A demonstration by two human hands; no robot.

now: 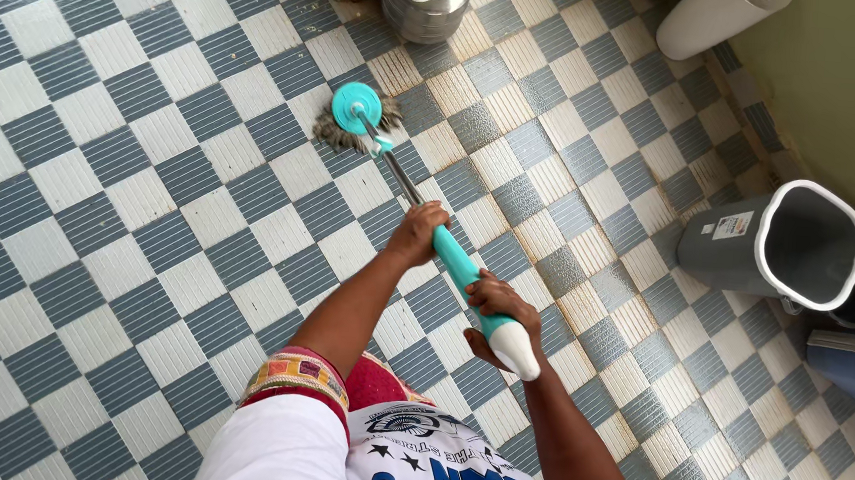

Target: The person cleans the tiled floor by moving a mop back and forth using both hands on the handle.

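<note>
**Both hands clamped on a teal mop over checkered tile**

The ribbed floor [149, 201] ran in grey and white squares. A grey bucket [798, 246] with a white rim lay tipped near the wall, its inside dark. The mop [451, 257] slanted away, its round teal head [356, 108] on grey strands. The left hand [418, 232] closed around the shaft, and the right hand [501, 310] wrapped the white-tipped grip.

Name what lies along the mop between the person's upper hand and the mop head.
In the head view, only the bare metal shaft runs from the left hand to the mop head, over checkered floor.
</note>
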